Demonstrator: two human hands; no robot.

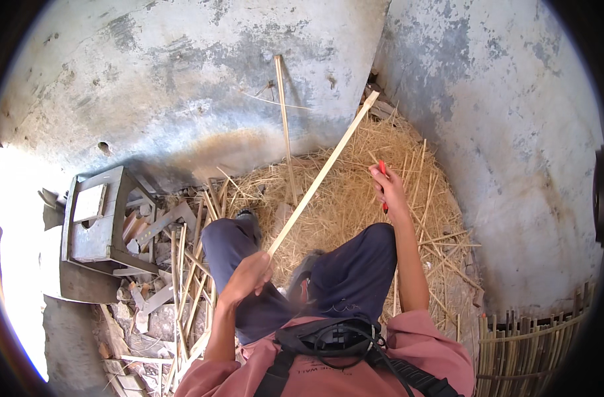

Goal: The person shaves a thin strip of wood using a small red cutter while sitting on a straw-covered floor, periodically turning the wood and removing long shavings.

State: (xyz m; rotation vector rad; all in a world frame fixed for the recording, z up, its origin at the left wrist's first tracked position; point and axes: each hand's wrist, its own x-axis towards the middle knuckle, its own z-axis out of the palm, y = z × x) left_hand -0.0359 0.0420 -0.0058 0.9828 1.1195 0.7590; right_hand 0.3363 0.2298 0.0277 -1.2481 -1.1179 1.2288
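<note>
My left hand [249, 274] is closed around the lower end of a long pale bamboo strip [324, 173], above my left thigh. The strip slants up and away to the right, its far end near the corner of the walls. My right hand [389, 188] is closed on a slim red-and-black tool [382, 168], beyond my right knee and apart from the strip. Red shows above the fingers and a dark tip below them; its exact kind cannot be made out. Thin shavings [355, 205] cover the floor beneath both hands.
Another bamboo strip [284, 116] leans upright against the far wall. On the left, an upturned wooden stool [93, 218] lies by rubble, with several bamboo sticks [181, 284] beside my left leg. A slatted bamboo panel [533, 347] stands at the lower right by the wall [507, 165].
</note>
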